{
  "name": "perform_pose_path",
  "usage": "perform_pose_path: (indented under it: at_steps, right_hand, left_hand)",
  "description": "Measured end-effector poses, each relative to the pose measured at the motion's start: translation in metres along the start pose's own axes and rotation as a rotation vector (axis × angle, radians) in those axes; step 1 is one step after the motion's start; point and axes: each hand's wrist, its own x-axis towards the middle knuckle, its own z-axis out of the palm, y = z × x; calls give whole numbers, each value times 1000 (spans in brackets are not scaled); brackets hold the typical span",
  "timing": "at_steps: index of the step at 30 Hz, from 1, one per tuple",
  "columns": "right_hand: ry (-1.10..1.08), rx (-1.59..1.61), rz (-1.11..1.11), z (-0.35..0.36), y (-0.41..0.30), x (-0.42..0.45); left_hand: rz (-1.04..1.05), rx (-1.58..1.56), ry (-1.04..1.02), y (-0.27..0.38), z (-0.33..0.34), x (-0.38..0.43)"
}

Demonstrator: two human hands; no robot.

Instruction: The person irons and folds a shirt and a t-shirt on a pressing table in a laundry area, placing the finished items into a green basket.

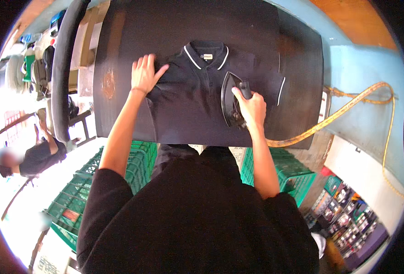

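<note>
A dark polo shirt (185,109) lies front side up on a black-covered ironing table (202,20), its white-striped collar (207,51) away from me. My right hand (251,108) grips the handle of a clothes iron (231,99). The iron stands over the shirt's right half, pointed tip away from me. At the shirt's left sleeve, my left hand (145,73) rests palm down with fingers spread and thumb out. A white-edged cuff (281,90) shows on the right sleeve. The left cuff is hidden under my hand and arm.
A yellow cord (311,130) loops from near my right forearm to the blue wall (366,68). Green plastic crates (75,191) stand below the table on both sides. A long padded board (65,68) runs along the left. Another person (41,154) is at far left.
</note>
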Motion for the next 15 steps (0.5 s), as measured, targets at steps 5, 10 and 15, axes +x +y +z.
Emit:
perform_pose_path:
  at_steps: [5,10,15]
  right_hand:
    - [21,-27,-76,30,-4,-71]
    - [-27,-30,-7,68,-29,-110]
    - [3,-26,-6,92,-48,-108]
  left_hand:
    - [-144,-95,-306,-62,-6,-55]
    - [-70,-14,-254,-48,-20,-26]
    - [237,-494,6,11,5,53]
